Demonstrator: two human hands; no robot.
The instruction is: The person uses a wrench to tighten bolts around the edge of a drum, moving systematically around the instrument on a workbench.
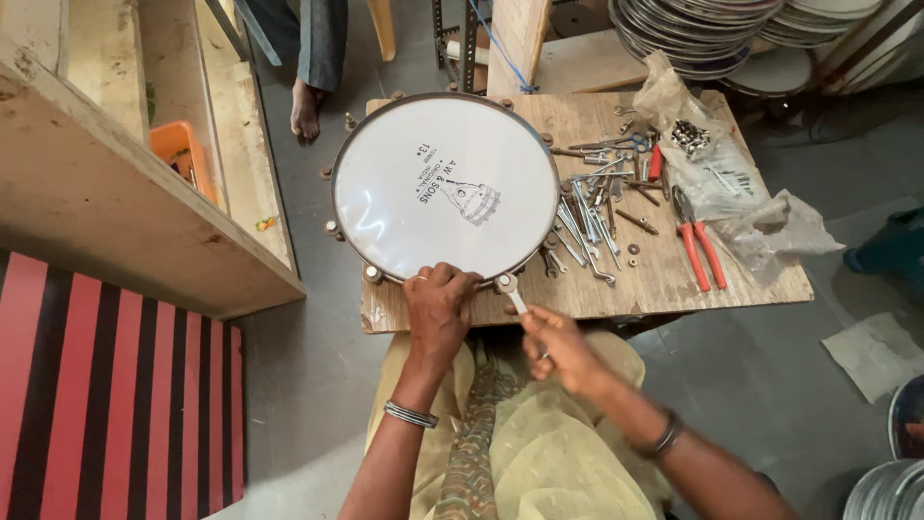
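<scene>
From the head view, the round drum (446, 188) lay flat on the wooden table (674, 289), its white skin glossy and printed in the middle, ringed by a dark metal hoop with small lugs spaced around it. My left hand (438, 313) pressed down on the near rim, fingers curled over the hoop. My right hand (558, 347) was closed around a small silver spanner (510, 292), whose head sat on the lug at the near edge. Just right of the drum lay a heap of tension rods (587, 217), red-handled pliers (698, 246) and a crumpled plastic bag (741, 197).
</scene>
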